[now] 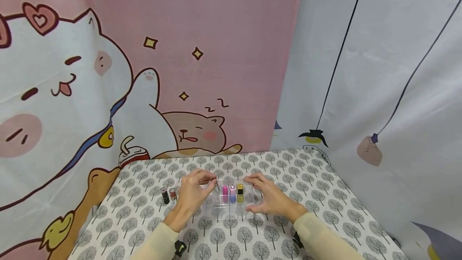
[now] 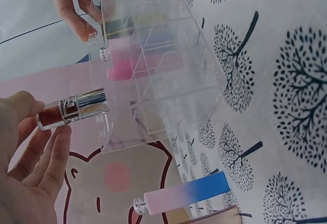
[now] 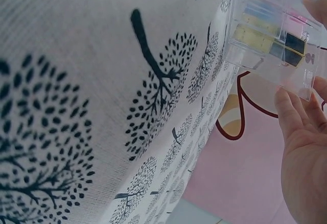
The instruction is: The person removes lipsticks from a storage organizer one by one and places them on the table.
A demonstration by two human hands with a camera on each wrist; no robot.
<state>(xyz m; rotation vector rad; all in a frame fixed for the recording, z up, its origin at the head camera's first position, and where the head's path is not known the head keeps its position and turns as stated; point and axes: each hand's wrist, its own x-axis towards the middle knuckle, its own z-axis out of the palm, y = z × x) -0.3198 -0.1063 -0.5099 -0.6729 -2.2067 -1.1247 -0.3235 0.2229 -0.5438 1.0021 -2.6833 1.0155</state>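
My left hand pinches a lip gloss tube between thumb and fingers. The tube has a reddish-brown body and a silver cap; in the left wrist view its capped end overlaps the top edge of a clear cosmetics organizer. My right hand holds the organizer's right side, with thumb and fingers spread along its edges. Inside the organizer stand a bright pink tube, a pink-and-lilac tube and a yellow tube with a black band.
Left of my left hand, a dark tube and a reddish tube are on the tree-print cloth. A pink-to-blue tube shows in the left wrist view. Cartoon-print curtains hang behind the table.
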